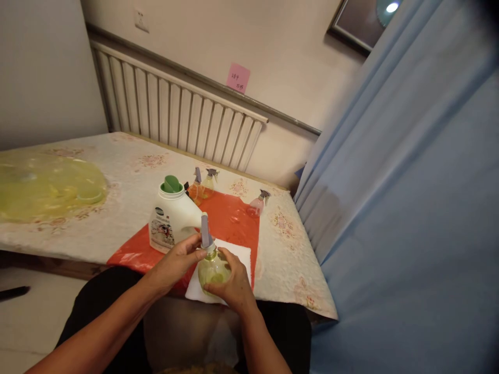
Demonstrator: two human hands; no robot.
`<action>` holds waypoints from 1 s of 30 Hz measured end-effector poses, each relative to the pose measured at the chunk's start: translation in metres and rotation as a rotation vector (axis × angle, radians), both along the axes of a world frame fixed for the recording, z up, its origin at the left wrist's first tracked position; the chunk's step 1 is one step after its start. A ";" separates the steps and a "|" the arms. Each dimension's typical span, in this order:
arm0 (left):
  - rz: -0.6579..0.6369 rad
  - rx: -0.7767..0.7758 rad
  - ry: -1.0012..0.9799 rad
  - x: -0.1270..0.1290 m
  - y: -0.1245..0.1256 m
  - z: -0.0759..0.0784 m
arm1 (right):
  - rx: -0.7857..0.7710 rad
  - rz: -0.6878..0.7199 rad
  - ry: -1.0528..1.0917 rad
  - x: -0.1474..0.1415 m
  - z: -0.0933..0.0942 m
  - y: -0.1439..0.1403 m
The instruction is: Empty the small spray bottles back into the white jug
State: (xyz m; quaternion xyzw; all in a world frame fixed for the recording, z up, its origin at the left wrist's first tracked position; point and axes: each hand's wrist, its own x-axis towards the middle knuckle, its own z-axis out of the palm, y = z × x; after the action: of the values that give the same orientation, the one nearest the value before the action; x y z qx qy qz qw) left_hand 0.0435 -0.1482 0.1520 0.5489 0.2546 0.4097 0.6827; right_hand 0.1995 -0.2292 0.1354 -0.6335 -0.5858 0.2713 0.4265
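Low in the centre of the frame, the right hand [231,284] cups the round yellow spray bottle [212,267] over a white cloth [237,255]. The left hand [180,259] reaches in from the lower left, its fingers pinched on the bottle's grey spray head [205,231]. Both grips are closed on the bottle.

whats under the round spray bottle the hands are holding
A white cloth lies under the spray bottle, on a red sheet. The right hand covers the bottle's base, so whether it touches the cloth cannot be seen.
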 end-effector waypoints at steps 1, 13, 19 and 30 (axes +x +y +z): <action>-0.004 0.000 0.000 0.000 0.000 0.000 | 0.000 0.003 0.003 -0.001 0.001 0.000; -0.061 0.003 0.027 -0.001 0.001 -0.008 | -0.014 -0.022 0.057 -0.003 0.002 -0.003; -0.072 0.036 0.073 -0.001 0.004 -0.010 | -0.019 -0.038 0.098 -0.002 0.001 -0.004; -0.185 0.118 0.165 -0.004 0.010 -0.003 | -0.094 -0.038 0.240 -0.003 0.000 -0.006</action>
State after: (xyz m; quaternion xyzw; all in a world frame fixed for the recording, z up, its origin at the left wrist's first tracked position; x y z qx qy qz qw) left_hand 0.0397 -0.1386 0.1489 0.6411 0.2335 0.3127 0.6608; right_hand 0.1968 -0.2354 0.1357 -0.6268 -0.5049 0.3642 0.4686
